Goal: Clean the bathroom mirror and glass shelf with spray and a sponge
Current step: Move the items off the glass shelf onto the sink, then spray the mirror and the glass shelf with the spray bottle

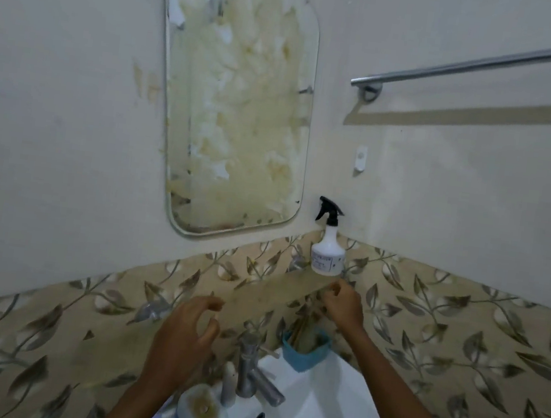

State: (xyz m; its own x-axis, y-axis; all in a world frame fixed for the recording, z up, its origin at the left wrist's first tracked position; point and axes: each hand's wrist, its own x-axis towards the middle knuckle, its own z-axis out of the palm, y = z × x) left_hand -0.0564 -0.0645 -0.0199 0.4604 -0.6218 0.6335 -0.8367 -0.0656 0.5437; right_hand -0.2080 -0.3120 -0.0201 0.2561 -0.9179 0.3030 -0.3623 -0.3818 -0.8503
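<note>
The mirror (238, 107) hangs on the wall, smeared all over with yellowish foam. Below it runs a stained glass shelf (268, 286). A white spray bottle (327, 253) with a black trigger stands at the shelf's right end, in the corner. My right hand (342, 305) is just under the bottle at the shelf's front edge, fingers loosely curled and holding nothing. My left hand (186, 333) hovers in front of the shelf's left part, fingers spread and bent, also holding nothing. A yellow-stained sponge (202, 415) lies on the sink's left rim.
A white sink (307, 417) with a metal faucet (254, 373) sits below the shelf. A blue cup (305, 349) stands on the sink's back edge. A metal towel bar (486, 66) crosses the right wall. Leaf-patterned tiles cover the lower walls.
</note>
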